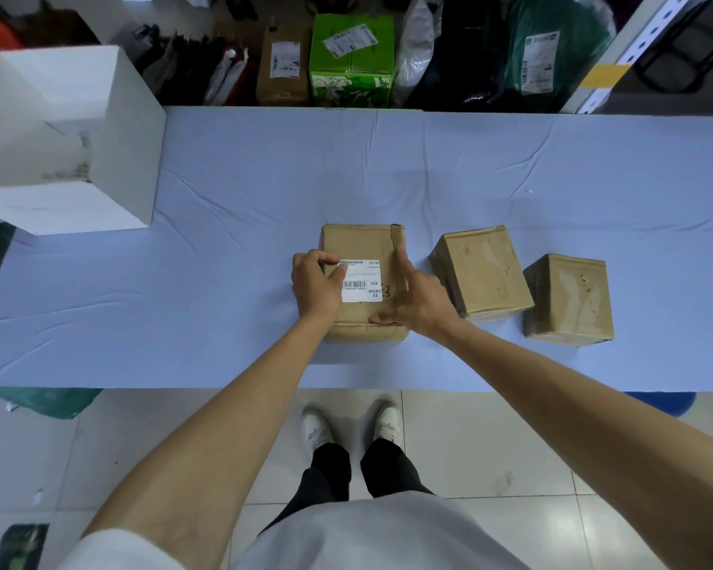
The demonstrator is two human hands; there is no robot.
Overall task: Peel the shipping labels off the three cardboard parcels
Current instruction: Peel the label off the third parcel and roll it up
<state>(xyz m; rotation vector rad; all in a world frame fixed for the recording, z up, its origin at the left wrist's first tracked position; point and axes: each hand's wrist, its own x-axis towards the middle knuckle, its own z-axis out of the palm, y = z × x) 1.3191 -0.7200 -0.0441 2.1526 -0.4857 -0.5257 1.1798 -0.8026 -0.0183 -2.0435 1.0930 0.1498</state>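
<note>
Three brown parcels sit on the table (223,240), all toward the near-right part of the blue cloth. The left parcel (363,244) is the one being worked on, and it's got a white label (363,281) stuck on its top face, toward the near side.

The left hand (315,281) sits over the label's left edge, fingers curled with the tips at its upper-left corner, pinching there as far as I can see. Can't tell if the corner has lifted at all. The right hand (416,298) is flat against the parcel's right side, fingers straight and together, thumb lying along the top near the front edge, so it's bracing the box.

The middle parcel (480,271) is just beside the right hand, turned a bit askew. The right parcel (569,298) is close beyond that. Both show pale scuffed patches on top.

Room-wise: the left parcel's front face is a little way back from the table's near edge. There's a wide stretch of bare cloth to its left and behind it. A big white box (58,137) sits at the far-left corner, well apart from the hands. Past the far edge there's a row of bags and boxes, including a green box (350,55).
</note>
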